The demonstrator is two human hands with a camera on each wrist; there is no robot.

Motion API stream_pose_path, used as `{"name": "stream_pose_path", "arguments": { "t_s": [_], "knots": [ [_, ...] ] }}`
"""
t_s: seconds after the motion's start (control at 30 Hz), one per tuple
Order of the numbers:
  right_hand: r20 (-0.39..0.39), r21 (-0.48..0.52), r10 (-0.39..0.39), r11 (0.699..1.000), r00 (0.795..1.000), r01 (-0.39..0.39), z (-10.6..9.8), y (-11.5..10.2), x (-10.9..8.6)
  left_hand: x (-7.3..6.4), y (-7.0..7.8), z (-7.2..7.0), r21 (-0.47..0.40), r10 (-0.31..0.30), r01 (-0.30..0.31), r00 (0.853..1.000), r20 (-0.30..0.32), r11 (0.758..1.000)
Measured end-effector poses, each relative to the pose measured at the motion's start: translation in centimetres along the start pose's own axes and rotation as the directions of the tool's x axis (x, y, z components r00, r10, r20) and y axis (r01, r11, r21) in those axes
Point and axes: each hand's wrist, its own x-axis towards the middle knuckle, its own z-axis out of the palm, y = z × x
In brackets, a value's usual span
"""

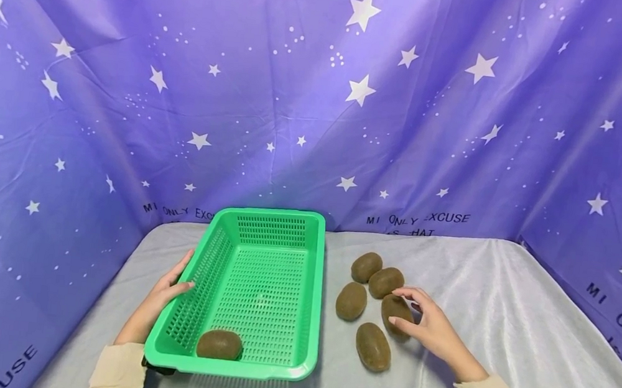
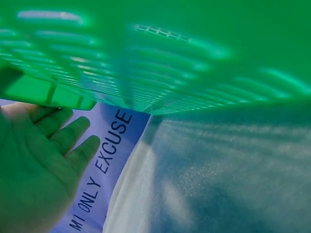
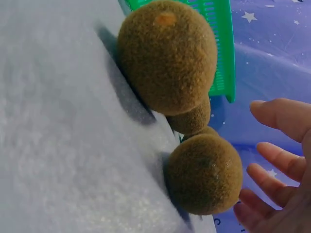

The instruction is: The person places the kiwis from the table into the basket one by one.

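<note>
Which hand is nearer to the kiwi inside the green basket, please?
Left. The left hand holds the basket by its left rim, left of this kiwi. The right hand is beyond the basket's right side, near another kiwi on the cloth.

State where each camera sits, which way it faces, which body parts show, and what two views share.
Head: worn on the head, facing forward and down at basket, kiwis, left hand, right hand and sleeves.
Left wrist: worn there, facing along the basket's outside toward the curtain; left hand shows.
Right wrist: worn there, facing kiwis, basket and curtain; right hand shows.
Head and right wrist share kiwis and right hand.
</note>
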Motion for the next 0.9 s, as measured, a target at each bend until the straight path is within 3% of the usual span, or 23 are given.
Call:
{"name": "stream_pose_path", "arguments": {
  "t_s": [0.57,0.9],
  "knots": [
    [0.063,0.072,0.055,0.996,0.996,-0.059,0.2,1.4,-0.9,0.0,0.1,0.2,-0.035,-0.033,0.033,0.999,0.006,0.999],
    [0.169,0.215,0.120,0.964,0.978,-0.156,0.1,2.0,-1.0,0.0,-0.3,0.0,0.038,0.008,-0.008,1.000,-0.017,0.999]
  ]
}}
